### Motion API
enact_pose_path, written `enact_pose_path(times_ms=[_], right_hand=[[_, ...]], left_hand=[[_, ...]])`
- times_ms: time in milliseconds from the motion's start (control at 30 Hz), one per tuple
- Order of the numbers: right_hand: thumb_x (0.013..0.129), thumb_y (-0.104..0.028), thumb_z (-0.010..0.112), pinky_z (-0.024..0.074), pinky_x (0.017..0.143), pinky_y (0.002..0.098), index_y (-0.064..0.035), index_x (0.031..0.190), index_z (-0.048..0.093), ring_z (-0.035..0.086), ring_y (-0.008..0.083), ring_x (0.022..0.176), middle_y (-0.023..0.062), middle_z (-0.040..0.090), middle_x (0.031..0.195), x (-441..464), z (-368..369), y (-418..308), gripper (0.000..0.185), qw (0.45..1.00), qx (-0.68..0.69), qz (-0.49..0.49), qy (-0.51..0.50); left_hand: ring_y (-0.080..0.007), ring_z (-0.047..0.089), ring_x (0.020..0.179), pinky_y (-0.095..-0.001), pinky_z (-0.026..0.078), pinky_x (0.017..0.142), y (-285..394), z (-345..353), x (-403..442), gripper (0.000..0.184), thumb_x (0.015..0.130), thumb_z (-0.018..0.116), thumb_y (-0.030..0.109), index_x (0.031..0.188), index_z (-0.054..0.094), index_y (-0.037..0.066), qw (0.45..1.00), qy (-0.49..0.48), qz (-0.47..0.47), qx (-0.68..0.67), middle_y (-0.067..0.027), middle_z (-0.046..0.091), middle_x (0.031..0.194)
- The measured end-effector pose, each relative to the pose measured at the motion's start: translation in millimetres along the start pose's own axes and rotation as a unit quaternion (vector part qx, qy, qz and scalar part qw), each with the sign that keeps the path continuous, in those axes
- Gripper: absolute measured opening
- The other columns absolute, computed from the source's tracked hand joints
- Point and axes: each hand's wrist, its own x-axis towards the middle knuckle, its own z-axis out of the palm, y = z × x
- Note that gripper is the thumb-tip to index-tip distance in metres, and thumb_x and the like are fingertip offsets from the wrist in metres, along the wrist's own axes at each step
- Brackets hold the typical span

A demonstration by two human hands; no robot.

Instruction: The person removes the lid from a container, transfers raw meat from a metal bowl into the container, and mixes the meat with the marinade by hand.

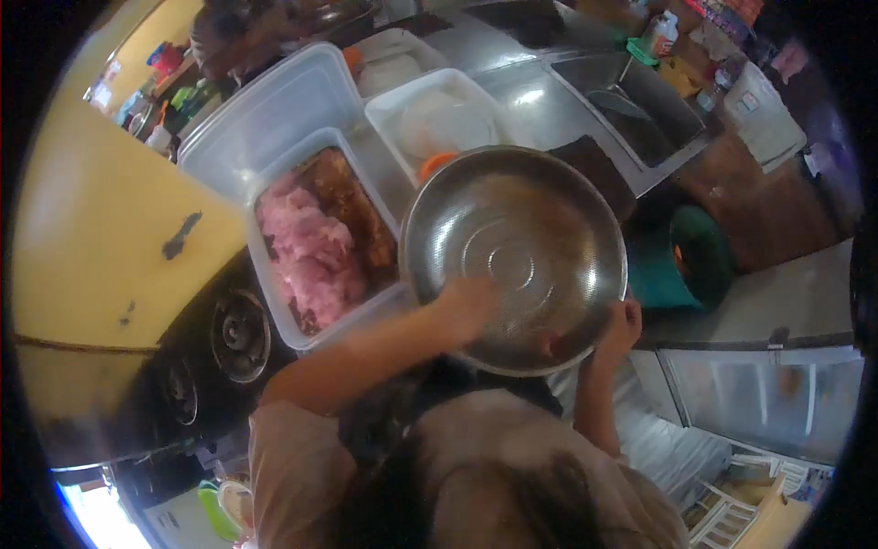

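Observation:
A large round metal bowl (498, 220) is tilted in front of my body, its inside facing me, with concentric rings at its bottom. My right hand (625, 322) grips its rim at the lower right. Over the bowl's lower left inside is my left hand (471, 306), smeared by motion, so its fingers cannot be made out. A small reddish scrap (550, 344) sticks low inside the bowl. Left of the bowl, a translucent plastic tub (263, 274) holds a heap of pink raw meat (306, 247) beside a dark brown sauce or marinade (340, 194).
Behind the tub stands a large translucent lid or container (274, 110). A white tray (389, 119) lies beyond the bowl. Gas burners (240, 334) are at left. A metal sink (631, 105) and a green bucket (681, 265) stand at right. Another person (240, 37) is at the back.

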Motion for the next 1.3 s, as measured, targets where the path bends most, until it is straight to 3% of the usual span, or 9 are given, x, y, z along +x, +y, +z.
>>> enact_pose_path(times_ms=[267, 467, 567, 733, 833, 900, 1033, 1133, 1300], right_hand=[[0.067, 0.000, 0.051, 0.0379, 0.065, 0.0201, -0.0023, 0.069, 0.048, 0.047, 0.0096, 0.072, 0.0053, 0.053, 0.086, -6.2, 13.8, -9.5, 0.004, 0.996, 0.045, -0.034, 0.074], [0.068, 0.000, 0.050, 0.0365, 0.064, 0.0194, -0.0022, 0.069, 0.049, 0.045, 0.0091, 0.071, 0.0038, 0.053, 0.084, -1.7, 10.5, 2.5, 0.003, 0.996, 0.075, -0.026, 0.046], [0.068, 0.000, 0.050, 0.0360, 0.062, 0.0193, -0.0028, 0.071, 0.050, 0.045, 0.0084, 0.069, 0.0023, 0.052, 0.081, -3.6, 10.4, -5.5, 0.004, 0.998, 0.048, -0.031, 0.032], [0.073, -0.006, 0.050, 0.0381, 0.063, 0.0216, -0.0024, 0.081, 0.053, 0.048, 0.0101, 0.071, 0.0039, 0.054, 0.083, 0.6, 10.2, 3.4, 0.010, 0.998, 0.038, -0.050, 0.029], [0.078, -0.012, 0.049, 0.0404, 0.071, 0.0252, -0.0005, 0.092, 0.055, 0.050, 0.0137, 0.081, 0.0067, 0.055, 0.091, 9.2, -8.1, 15.2, 0.019, 0.904, -0.318, -0.285, 0.023], [0.081, -0.016, 0.046, 0.0399, 0.077, 0.0271, 0.0003, 0.100, 0.052, 0.050, 0.0165, 0.090, 0.0079, 0.055, 0.098, -8.9, 2.4, -18.1, 0.026, 0.998, -0.037, -0.040, -0.025], [0.084, -0.021, 0.044, 0.0398, 0.082, 0.0288, -0.0006, 0.109, 0.048, 0.048, 0.0202, 0.098, 0.0081, 0.053, 0.104, -13.0, -13.4, 11.7, 0.033, 0.947, 0.205, 0.242, -0.038], [0.084, -0.043, 0.042, 0.0368, 0.088, 0.0357, -0.0070, 0.119, 0.040, 0.045, 0.0233, 0.102, 0.0084, 0.045, 0.116, -5.0, -26.9, 19.7, 0.051, 0.914, 0.215, 0.313, -0.146], [0.084, -0.025, 0.045, 0.0387, 0.088, 0.0340, -0.0039, 0.111, 0.047, 0.049, 0.0219, 0.101, 0.0091, 0.052, 0.108, 6.3, -42.3, -0.8, 0.034, 0.925, 0.123, 0.321, -0.162]], left_hand=[[-0.0344, 0.056, 0.078, -0.0404, 0.046, 0.066, 49.3, 16.8, 26.2, 0.023, 0.071, 0.051, 0.007, 0.093, 0.053, 0.001, 0.959, 0.088, 0.199, -0.181, -0.0212, 0.055, 0.083], [-0.0341, 0.056, 0.074, -0.0418, 0.044, 0.064, 64.2, 26.2, 43.2, 0.020, 0.068, 0.054, 0.012, 0.084, 0.055, 0.000, 0.963, 0.035, 0.181, -0.194, -0.0208, 0.056, 0.078], [-0.0332, 0.056, 0.073, -0.0410, 0.044, 0.062, 56.2, 12.3, 45.0, 0.021, 0.068, 0.055, 0.014, 0.082, 0.055, -0.001, 0.967, -0.085, 0.175, -0.166, -0.0202, 0.057, 0.078], [-0.0214, 0.058, 0.075, -0.0319, 0.046, 0.062, 19.9, -51.2, -8.0, 0.024, 0.068, 0.060, 0.014, 0.089, 0.055, 0.003, 0.942, 0.087, 0.091, -0.312, -0.0099, 0.058, 0.084], [-0.0157, 0.057, 0.075, -0.0280, 0.046, 0.060, -22.2, -81.1, -62.2, 0.028, 0.068, 0.058, 0.003, 0.095, 0.054, 0.005, 0.905, 0.236, -0.028, -0.352, -0.0054, 0.059, 0.085], [-0.0159, 0.058, 0.077, -0.0267, 0.047, 0.062, -50.1, -81.6, -96.6, 0.031, 0.067, 0.059, 0.000, 0.097, 0.053, 0.005, 0.896, 0.318, -0.142, -0.275, -0.0052, 0.059, 0.088], [-0.0217, 0.055, 0.083, -0.0308, 0.044, 0.071, -93.2, -36.9, -145.6, 0.026, 0.068, 0.057, 0.003, 0.094, 0.056, 0.005, 0.880, 0.382, -0.224, -0.173, -0.0110, 0.056, 0.094], [-0.0262, 0.053, 0.093, -0.0329, 0.043, 0.076, -113.8, -1.1, -165.2, 0.029, 0.069, 0.056, 0.003, 0.098, 0.056, 0.005, 0.881, 0.409, -0.223, -0.080, -0.0141, 0.053, 0.104], [-0.0293, 0.045, 0.108, -0.0341, 0.037, 0.089, -95.8, 5.6, -162.9, 0.041, 0.067, 0.058, 0.001, 0.108, 0.050, 0.004, 0.840, 0.415, -0.292, -0.190, -0.0137, 0.050, 0.112]])
